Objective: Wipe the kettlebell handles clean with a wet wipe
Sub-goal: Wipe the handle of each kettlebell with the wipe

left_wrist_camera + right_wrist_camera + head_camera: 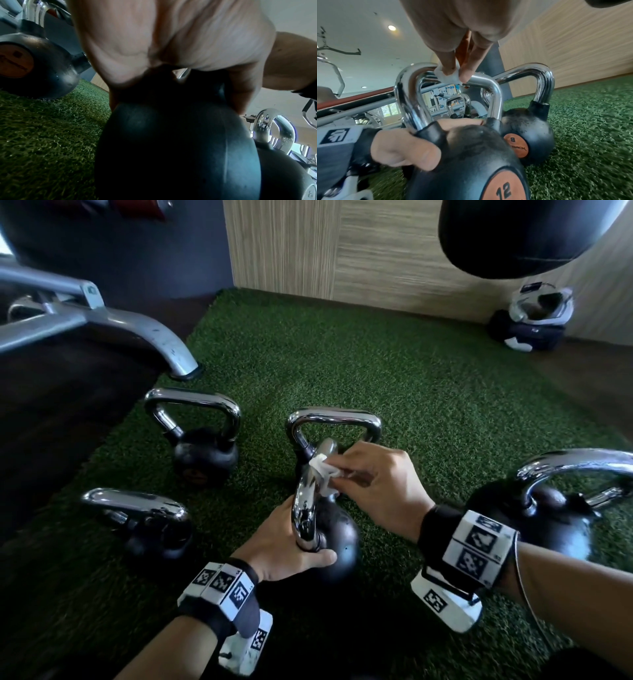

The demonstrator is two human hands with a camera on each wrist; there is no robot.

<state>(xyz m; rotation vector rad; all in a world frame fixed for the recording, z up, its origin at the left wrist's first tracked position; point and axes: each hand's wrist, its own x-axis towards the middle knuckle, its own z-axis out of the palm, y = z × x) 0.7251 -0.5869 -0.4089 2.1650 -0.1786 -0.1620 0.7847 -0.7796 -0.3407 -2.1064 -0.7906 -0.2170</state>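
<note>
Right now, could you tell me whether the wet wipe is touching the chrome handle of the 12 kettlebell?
Touching. The right wrist view shows the right hand pressing the wet wipe onto the handle.

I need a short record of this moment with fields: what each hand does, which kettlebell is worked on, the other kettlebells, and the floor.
right hand: pinches the wet wipe against the chrome handle
left hand: grips the base of that handle, steadying the kettlebell
kettlebell in work: black, marked 12
other kettlebells: four more in the head view; the one marked 8 stands just behind
floor: green turf mat
</note>
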